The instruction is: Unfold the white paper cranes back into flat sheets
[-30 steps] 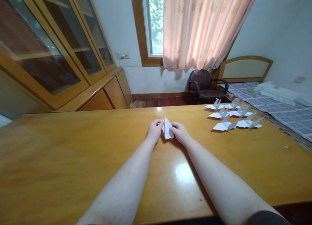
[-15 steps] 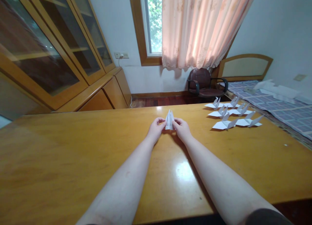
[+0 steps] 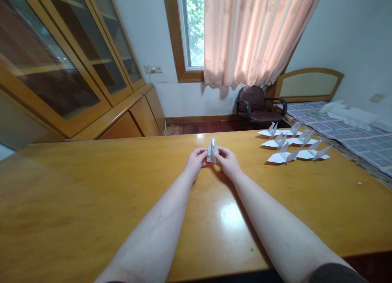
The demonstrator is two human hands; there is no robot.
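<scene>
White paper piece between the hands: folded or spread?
Folded: the small white paper piece narrows to a point between left hand and right hand.

Pink curtain (image 3: 254,34), brown chair (image 3: 252,101), glass-fronted cabinet (image 3: 69,50)

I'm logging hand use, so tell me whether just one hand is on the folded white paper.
No: the left hand and the right hand both touch the folded white paper, one at each side.

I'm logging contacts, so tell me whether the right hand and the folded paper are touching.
Touching: the head view shows the right hand with its thumb over the folded paper, no gap visible.
</scene>
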